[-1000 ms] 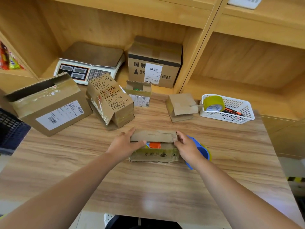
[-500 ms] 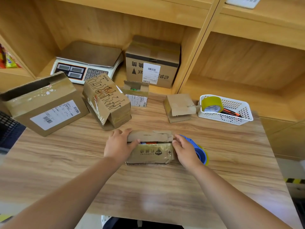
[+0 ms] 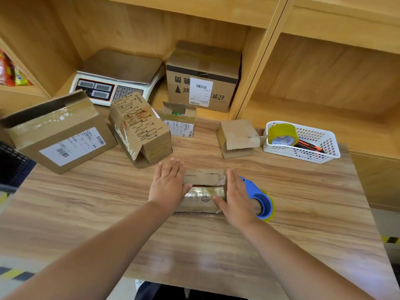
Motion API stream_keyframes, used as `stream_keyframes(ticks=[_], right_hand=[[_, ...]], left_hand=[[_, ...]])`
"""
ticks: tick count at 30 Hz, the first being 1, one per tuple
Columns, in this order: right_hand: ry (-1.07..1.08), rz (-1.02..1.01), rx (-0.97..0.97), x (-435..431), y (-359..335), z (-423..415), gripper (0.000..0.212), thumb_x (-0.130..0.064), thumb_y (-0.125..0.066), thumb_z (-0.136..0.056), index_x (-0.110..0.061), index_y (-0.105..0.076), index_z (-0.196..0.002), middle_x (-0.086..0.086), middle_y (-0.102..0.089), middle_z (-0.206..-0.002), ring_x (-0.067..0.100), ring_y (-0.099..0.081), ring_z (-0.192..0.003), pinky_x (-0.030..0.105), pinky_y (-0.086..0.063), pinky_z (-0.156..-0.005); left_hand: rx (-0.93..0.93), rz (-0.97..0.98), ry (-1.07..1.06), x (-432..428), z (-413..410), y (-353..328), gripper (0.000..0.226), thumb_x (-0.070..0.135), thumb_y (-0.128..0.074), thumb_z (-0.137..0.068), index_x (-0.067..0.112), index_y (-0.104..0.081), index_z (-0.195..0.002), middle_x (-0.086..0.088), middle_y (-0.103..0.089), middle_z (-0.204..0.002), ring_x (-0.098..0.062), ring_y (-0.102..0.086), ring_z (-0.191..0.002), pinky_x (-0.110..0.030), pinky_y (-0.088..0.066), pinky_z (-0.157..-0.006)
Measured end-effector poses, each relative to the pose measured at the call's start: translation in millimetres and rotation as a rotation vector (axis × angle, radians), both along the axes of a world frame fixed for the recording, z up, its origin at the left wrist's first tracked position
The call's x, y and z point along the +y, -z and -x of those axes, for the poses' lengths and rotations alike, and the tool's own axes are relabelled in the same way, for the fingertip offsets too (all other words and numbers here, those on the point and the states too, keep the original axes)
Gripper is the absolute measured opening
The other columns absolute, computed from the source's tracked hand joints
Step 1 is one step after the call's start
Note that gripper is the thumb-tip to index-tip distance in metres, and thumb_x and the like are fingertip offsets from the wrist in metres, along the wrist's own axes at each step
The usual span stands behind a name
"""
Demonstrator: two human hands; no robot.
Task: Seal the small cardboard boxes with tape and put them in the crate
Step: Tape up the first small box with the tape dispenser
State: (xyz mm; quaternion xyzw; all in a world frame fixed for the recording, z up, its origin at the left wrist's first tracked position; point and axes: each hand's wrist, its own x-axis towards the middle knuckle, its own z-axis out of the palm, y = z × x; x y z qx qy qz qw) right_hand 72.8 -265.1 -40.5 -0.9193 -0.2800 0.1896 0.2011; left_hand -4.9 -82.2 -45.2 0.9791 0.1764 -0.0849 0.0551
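Box (image 3: 204, 180) lies centred on the table (image 3: 307, 204), long axis left-right, flaps up. Left hand (image 3: 168, 185) and right hand (image 3: 237, 198) press its ends, fingers straight and together. The far-right basket (image 3: 316, 155) holds a tape roll (image 3: 282, 135).

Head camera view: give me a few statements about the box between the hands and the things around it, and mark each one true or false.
1. The left hand and right hand lie with straight fingers against the ends of the small box. True.
2. The blue tape dispenser is held in the left hand. False: it lies on the table, just beyond the right hand.
3. A roll of tape sits in the white basket. True.
4. The labelled box stands on the scale. False: it stands beside the scale, to its right.
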Motion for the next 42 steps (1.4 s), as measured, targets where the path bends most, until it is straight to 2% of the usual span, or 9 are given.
stream_keyframes(ticks=[3, 7, 12, 15, 22, 25, 29, 35, 42], right_hand=[[-0.034, 0.016, -0.036, 0.1, 3.1, -3.9, 0.088, -0.045, -0.048, -0.094, -0.012, 0.012, -0.15, 0.001, 0.013, -0.159, 0.014, 0.01, -0.146, 0.024, -0.001, -0.115], [-0.057, 0.009, -0.021, -0.6, 7.6, -8.3, 0.089, -0.046, -0.047, -0.094, -0.012, 0.015, -0.149, 0.001, 0.017, -0.158, 0.014, 0.013, -0.146, 0.021, 0.006, -0.113], [-0.036, -0.056, 0.121, -2.1, 11.2, -12.9, 0.092, -0.042, -0.054, -0.093, -0.016, 0.012, -0.151, -0.003, 0.012, -0.159, 0.01, 0.009, -0.146, 0.024, -0.002, -0.114], [0.021, -0.137, 0.26, -5.1, 10.0, -17.0, 0.098, -0.041, -0.064, -0.087, -0.024, 0.008, -0.152, -0.007, 0.003, -0.16, 0.009, 0.0, -0.146, 0.029, -0.011, -0.115], [0.022, -0.165, 0.311, -8.5, 11.1, -23.3, 0.106, -0.043, -0.073, -0.079, -0.028, 0.002, -0.152, -0.009, -0.006, -0.159, 0.009, -0.008, -0.145, 0.036, -0.018, -0.118], [0.006, -0.172, 0.314, -3.6, 10.7, -27.2, 0.103, -0.041, -0.072, -0.08, -0.027, 0.0, -0.152, -0.007, -0.009, -0.159, 0.011, -0.012, -0.145, 0.036, -0.02, -0.117], [-0.008, -0.175, 0.316, 2.7, 11.9, -29.8, 0.101, -0.041, -0.071, -0.082, -0.024, -0.001, -0.152, -0.004, -0.01, -0.158, 0.013, -0.014, -0.144, 0.034, -0.021, -0.116], [0.021, -0.206, 0.308, 8.8, 15.2, -27.7, 0.099, -0.039, -0.072, -0.081, -0.021, -0.005, -0.152, -0.002, -0.015, -0.157, 0.014, -0.016, -0.143, 0.033, -0.021, -0.116], [0.09, -0.293, 0.122, 4.1, 13.4, -19.6, 0.086, -0.037, -0.074, -0.078, -0.016, -0.026, -0.146, -0.002, -0.029, -0.149, 0.014, -0.021, -0.139, 0.03, -0.024, -0.113]], left_hand=[[-0.038, 0.097, -0.033, 1.0, -0.3, 7.9, 0.073, 0.053, -0.026, -0.098, 0.014, 0.003, -0.152, -0.003, 0.004, -0.161, -0.018, 0.01, -0.147, -0.038, 0.006, -0.119], [-0.135, 0.181, -0.048, 0.9, 0.1, 14.0, 0.077, 0.055, -0.037, -0.095, 0.013, -0.008, -0.153, -0.003, -0.011, -0.16, -0.019, 0.001, -0.147, -0.037, 0.004, -0.118], [-0.228, 0.195, -0.075, -0.1, -0.6, 17.4, 0.073, 0.058, -0.046, -0.086, 0.016, -0.035, -0.144, -0.002, -0.038, -0.146, -0.02, -0.018, -0.143, -0.038, -0.009, -0.118], [-0.238, 0.245, -0.121, -2.3, 1.6, 15.9, 0.074, 0.057, -0.058, -0.083, 0.017, -0.037, -0.142, 0.0, -0.04, -0.142, -0.017, -0.022, -0.139, -0.034, -0.013, -0.116], [-0.254, 0.348, -0.287, -10.8, 15.1, 13.9, 0.078, 0.058, -0.07, -0.072, 0.023, -0.044, -0.137, 0.005, -0.047, -0.128, -0.016, -0.033, -0.125, -0.033, -0.027, -0.105], [-0.227, 0.313, -0.272, -10.7, 11.3, 9.0, 0.075, 0.063, -0.065, -0.072, 0.025, -0.045, -0.134, 0.007, -0.049, -0.125, -0.016, -0.035, -0.122, -0.032, -0.026, -0.104], [-0.216, 0.181, -0.154, -10.8, 5.7, 2.4, 0.087, 0.076, -0.039, -0.065, 0.025, -0.047, -0.135, 0.006, -0.051, -0.127, -0.017, -0.035, -0.126, -0.034, -0.018, -0.11], [-0.194, 0.192, -0.043, -15.4, 2.9, 4.8, 0.063, 0.053, -0.052, -0.089, 0.022, -0.041, -0.142, 0.002, -0.049, -0.135, -0.019, -0.04, -0.126, -0.033, -0.025, -0.108], [-0.147, 0.03, -0.08, -28.7, 12.6, 12.5, 0.07, 0.056, -0.018, -0.091, 0.013, -0.049, -0.136, -0.006, -0.059, -0.122, -0.027, -0.054, -0.112, -0.04, -0.039, -0.097]])
